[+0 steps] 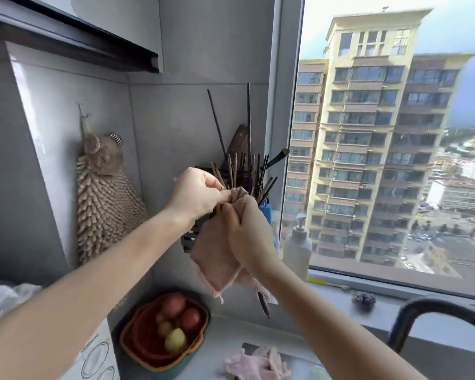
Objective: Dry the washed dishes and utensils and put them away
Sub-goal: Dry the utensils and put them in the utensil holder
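Note:
My right hand (244,231) grips a pink dish cloth (213,256) wrapped around brown chopsticks, whose lower ends (263,301) stick out beneath the cloth. My left hand (198,192) pinches the chopsticks' upper ends at the top of the cloth. Both hands are raised in front of a black wall-mounted utensil holder (188,241) that is filled with several upright chopsticks (247,171) and other dark utensils.
A chenille hand towel (102,204) hangs on the left wall. On the counter below stand a basket of fruit (165,330) and a crumpled pink cloth (258,366). A soap dispenser (298,246) stands by the window; a black faucet (436,316) curves at right.

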